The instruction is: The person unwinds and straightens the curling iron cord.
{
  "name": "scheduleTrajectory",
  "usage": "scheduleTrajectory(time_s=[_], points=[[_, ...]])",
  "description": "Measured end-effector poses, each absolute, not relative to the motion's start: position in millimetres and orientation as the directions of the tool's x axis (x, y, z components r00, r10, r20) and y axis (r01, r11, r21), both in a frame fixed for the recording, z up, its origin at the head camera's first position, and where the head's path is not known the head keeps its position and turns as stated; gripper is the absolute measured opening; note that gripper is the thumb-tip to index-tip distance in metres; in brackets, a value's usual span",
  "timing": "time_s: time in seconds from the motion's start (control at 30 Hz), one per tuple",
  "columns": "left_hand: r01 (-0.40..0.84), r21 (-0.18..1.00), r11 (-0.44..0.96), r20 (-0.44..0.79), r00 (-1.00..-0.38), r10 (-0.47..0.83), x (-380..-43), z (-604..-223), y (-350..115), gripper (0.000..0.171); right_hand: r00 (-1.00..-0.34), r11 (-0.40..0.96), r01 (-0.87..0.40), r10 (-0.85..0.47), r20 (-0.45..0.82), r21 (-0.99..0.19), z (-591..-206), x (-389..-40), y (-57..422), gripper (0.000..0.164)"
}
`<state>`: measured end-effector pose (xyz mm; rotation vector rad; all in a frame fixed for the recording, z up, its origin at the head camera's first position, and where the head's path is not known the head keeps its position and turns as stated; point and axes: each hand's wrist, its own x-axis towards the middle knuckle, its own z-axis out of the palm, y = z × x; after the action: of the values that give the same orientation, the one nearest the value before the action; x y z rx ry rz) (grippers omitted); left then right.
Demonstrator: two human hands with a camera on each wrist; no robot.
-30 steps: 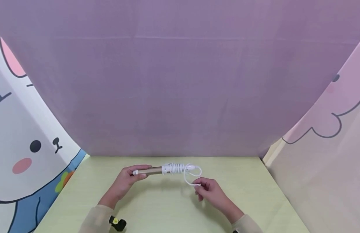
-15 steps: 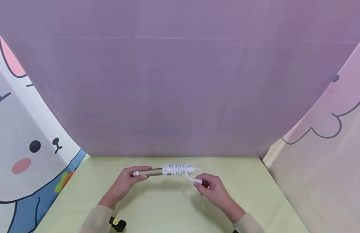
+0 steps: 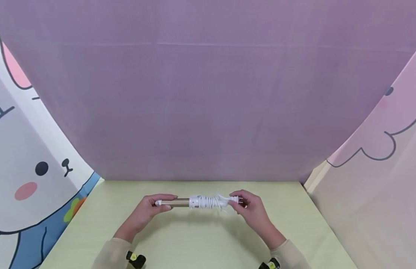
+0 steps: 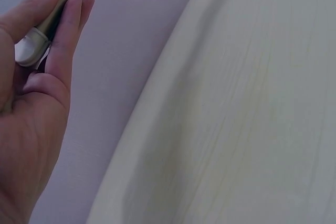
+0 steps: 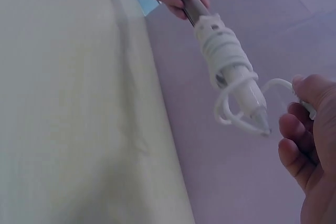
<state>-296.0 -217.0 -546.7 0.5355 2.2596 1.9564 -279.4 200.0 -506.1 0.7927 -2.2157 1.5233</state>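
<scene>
In the head view a curling iron (image 3: 181,203) with a gold barrel and a white handle lies level in the air above the table. My left hand (image 3: 144,213) grips the barrel near its white tip (image 4: 32,46), thumb on one side and fingers on the other. White cord (image 3: 206,202) is coiled several times round the handle, with a loose loop by its end (image 5: 228,109). With thumb and fingers my right hand (image 3: 254,211) pinches the cord's two-pronged plug (image 3: 235,199), beside the handle's end. In the right wrist view the fingers mostly hide the plug.
A pale yellow-green table (image 3: 201,243) lies below both hands. Behind it hangs a purple cloth (image 3: 208,112). Cartoon-printed cloths stand at the left (image 3: 22,149) and right (image 3: 379,179). Black wrist mounts (image 3: 136,259) sit at both sleeves.
My right hand has moved up and slightly right, bringing the plug level with the handle's end; its grip has shifted from the cord onto the plug. The left hand stays nearly still.
</scene>
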Motion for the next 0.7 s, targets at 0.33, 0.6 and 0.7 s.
scheduleTrajectory(time_s=[0.33, 0.6, 0.7], points=[[0.206, 0.973, 0.100, 0.156, -0.918, 0.365, -291.4, -543.1, -217.4, 0.038, -0.813, 0.279, -0.583, -0.189, 0.551, -0.763, -505.7, -294.8, 212.0, 0.022], [0.205, 0.977, 0.056, 0.169, -0.911, 0.377, -289.9, -541.2, -220.0, 0.039, -0.870, 0.292, -0.493, -0.153, 0.469, -0.819, -517.2, -302.8, 218.8, 0.020], [0.197, 0.980, 0.042, 0.169, -0.917, 0.363, -289.7, -541.4, -222.0, 0.039, -0.885, 0.293, -0.466, -0.156, 0.440, -0.835, -521.9, -303.2, 220.1, 0.018]])
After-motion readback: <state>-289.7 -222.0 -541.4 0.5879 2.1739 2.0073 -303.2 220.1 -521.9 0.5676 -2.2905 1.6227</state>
